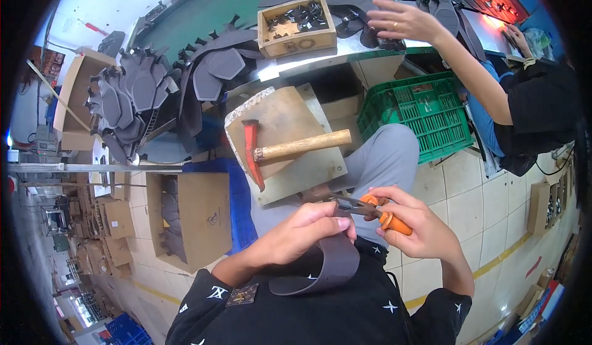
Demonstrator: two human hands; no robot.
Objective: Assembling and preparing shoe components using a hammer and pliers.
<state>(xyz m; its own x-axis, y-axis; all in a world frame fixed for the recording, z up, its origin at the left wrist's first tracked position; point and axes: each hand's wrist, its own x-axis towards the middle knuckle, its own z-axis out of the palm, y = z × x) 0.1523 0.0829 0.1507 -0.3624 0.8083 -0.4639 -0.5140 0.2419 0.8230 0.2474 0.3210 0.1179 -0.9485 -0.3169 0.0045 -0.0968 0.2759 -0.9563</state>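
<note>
One long, dark grey, flexible strip with a rounded end (340,263) is in your left hand (313,226): your thumb and curled fingers are pinched tight on its upper part, and the rest bends down in a curve in front of your black shirt with white star shapes (345,314). Your right hand (428,221) is wrapped around a pair of dark metal pliers with orange grips (394,223), fingers bent about the grips, which stand a little apart. The tool points left, its tip just beside your left fingertips; those fingers cover the spot, so I cannot tell whether the metal bites on the strip. Beyond your hands, near your bent knee in grey trousers (388,157), a hammer with a red metal head and a pale wooden handle (302,149) lies across a tan, rough-edged block (280,107), with a flat grey metal plate (302,177) under it. Farther off stands an open wooden box of small black parts (302,46), and to its left you have heaped dark grey shaped pieces (135,86). A green plastic crate (425,114) sits to your right, below a co-worker's bare arm (478,70), and an open brown cardboard box (206,221) holding more grey pieces is to your left
</note>
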